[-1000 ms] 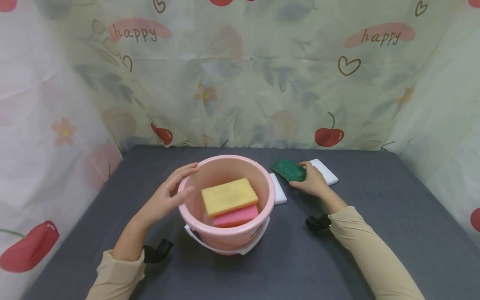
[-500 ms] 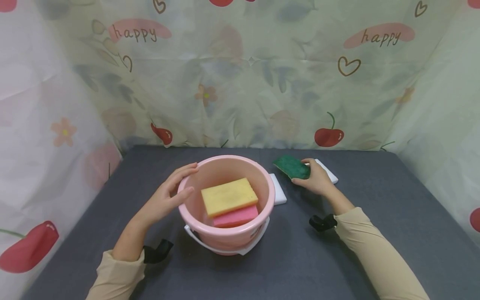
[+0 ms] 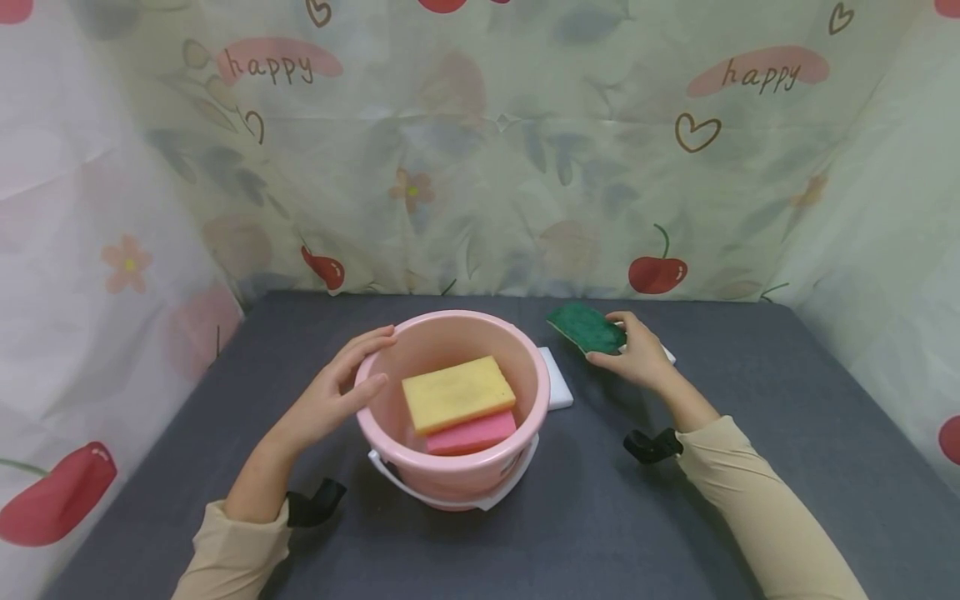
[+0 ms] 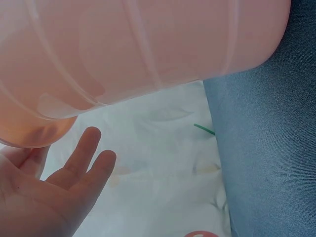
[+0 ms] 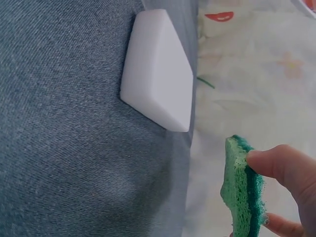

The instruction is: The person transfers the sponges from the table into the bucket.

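The pink bucket (image 3: 450, 467) stands upright on the dark table, its white handle (image 3: 487, 502) hanging in front. Inside lie a yellow sponge (image 3: 459, 393) and, partly under it, a pink sponge (image 3: 472, 433). My left hand (image 3: 330, 398) rests on the bucket's left rim with fairly straight fingers; in the left wrist view two fingers (image 4: 84, 153) stand apart from the bucket wall (image 4: 148, 49). Right of the bucket, my right hand (image 3: 637, 354) pinches a green scouring sponge (image 3: 587, 327) by its edge. The right wrist view shows the sponge (image 5: 237, 190) raised, thumb (image 5: 281, 165) on its dark scouring side.
One white block (image 3: 557, 382) lies against the bucket's right side, partly hidden by it. Another white block (image 3: 670, 356) is mostly hidden behind my right hand. The grey table (image 3: 585, 533) ends at a printed cloth backdrop (image 3: 502, 208).
My right hand has lifted the green scouring sponge slightly and shifted it a little right and away, covering more of the rear white block. The left hand and bucket stay still.
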A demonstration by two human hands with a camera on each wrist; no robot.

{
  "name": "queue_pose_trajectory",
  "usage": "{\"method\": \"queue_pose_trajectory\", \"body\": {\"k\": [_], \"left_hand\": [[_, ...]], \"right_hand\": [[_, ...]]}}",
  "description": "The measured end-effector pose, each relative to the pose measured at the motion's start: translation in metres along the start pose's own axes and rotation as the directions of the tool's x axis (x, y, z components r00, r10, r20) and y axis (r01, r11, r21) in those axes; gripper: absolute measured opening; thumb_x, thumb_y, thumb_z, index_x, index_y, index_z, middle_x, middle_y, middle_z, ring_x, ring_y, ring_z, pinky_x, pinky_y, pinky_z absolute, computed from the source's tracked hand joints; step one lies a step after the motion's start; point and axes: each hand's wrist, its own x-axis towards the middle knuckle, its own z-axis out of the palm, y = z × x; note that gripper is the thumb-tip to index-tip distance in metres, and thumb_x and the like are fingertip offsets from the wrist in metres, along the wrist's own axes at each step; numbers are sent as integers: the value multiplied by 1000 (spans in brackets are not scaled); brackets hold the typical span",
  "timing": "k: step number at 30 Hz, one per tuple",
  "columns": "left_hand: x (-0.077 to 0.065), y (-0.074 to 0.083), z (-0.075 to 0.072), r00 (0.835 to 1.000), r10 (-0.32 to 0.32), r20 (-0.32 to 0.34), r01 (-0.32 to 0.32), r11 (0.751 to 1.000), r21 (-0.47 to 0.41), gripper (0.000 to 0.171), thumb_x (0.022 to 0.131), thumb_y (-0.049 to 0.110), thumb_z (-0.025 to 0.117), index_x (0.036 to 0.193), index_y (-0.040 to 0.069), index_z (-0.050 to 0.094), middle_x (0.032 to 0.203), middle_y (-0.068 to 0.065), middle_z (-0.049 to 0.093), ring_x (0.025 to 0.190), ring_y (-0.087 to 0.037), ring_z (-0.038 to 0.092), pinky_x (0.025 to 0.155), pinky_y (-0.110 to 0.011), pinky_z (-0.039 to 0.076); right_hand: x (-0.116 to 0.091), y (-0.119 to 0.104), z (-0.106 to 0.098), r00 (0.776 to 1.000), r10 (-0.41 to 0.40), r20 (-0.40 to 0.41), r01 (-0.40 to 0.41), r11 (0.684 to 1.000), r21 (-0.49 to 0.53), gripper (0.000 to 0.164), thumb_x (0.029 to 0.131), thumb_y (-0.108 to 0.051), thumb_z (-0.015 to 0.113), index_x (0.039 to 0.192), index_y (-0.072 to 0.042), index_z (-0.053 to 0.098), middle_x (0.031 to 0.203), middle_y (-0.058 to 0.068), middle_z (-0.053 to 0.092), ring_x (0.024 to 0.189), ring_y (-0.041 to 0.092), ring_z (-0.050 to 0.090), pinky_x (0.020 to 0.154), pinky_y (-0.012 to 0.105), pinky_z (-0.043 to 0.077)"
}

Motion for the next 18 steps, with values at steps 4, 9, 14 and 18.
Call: {"method": "queue_pose_trajectory", "body": {"k": [4,9,14,18], "left_hand": [[0,0,0,1000,0,0,0,1000,2,48,93,16,53,139,15,42,151,-4,29,137,-26,28,93,-8,35],[0,0,0,1000,3,0,-3,1000,-7,47,93,15,53,139,14,42,152,-5,29,137,-26,28,93,-7,36],[0,1,0,1000,5,-3,-5,1000,-4,47,93,14,53,139,13,42,152,-6,29,137,-26,27,94,-7,35],[0,1,0,1000,5,-4,-5,1000,-1,47,93,14,53,138,12,42,151,-6,29,138,-26,27,94,-7,35]], "right_hand": [[-2,-2,-3,1000,-13,-1,13,1000,6,72,82,-28,68,137,2,32,138,32,38,126,45,39,101,58,34],[-3,-7,-8,1000,-17,-4,17,1000,10,72,82,-28,68,137,1,32,139,31,38,128,45,37,102,58,33],[-7,-13,-11,1000,1,-12,-1,1000,22,73,82,-30,68,138,0,31,140,31,37,127,44,38,100,57,35],[-9,-16,-14,1000,-1,-20,2,999,35,72,83,-28,68,138,0,30,140,31,37,126,44,39,99,57,36]]}}
